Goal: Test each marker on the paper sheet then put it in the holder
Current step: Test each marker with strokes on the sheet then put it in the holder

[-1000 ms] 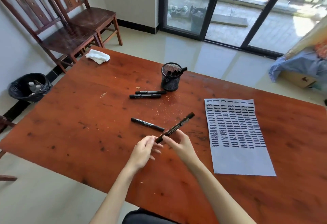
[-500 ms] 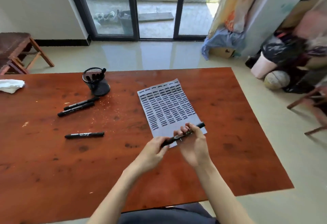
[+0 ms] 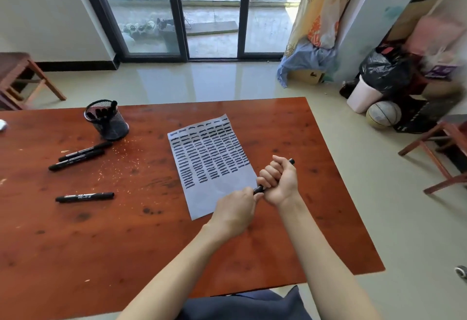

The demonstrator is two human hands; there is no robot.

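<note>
My right hand [image 3: 279, 180] is fisted around a black marker [image 3: 259, 189] just off the paper sheet's right edge; the marker's far end pokes out past my fingers. My left hand [image 3: 236, 210] pinches the marker's near end. The paper sheet [image 3: 214, 203] lies on the red-brown table [image 3: 126, 244], covered with rows of black test strokes except near its bottom. A black mesh holder [image 3: 108, 124] with several markers in it stands at the back left. Two loose markers [image 3: 80, 155] lie side by side near the holder, and a third marker [image 3: 84, 197] lies closer to me.
The table's right edge runs close to my right arm. A wooden chair [image 3: 439, 153] stands on the floor to the right, another chair [image 3: 22, 77] at the back left. A ball [image 3: 382, 114] and bags sit by the far right wall.
The view has swung to the right. Both hands carried the marker from the table's middle to the paper's right edge, and my right hand has closed into a fist around it.
</note>
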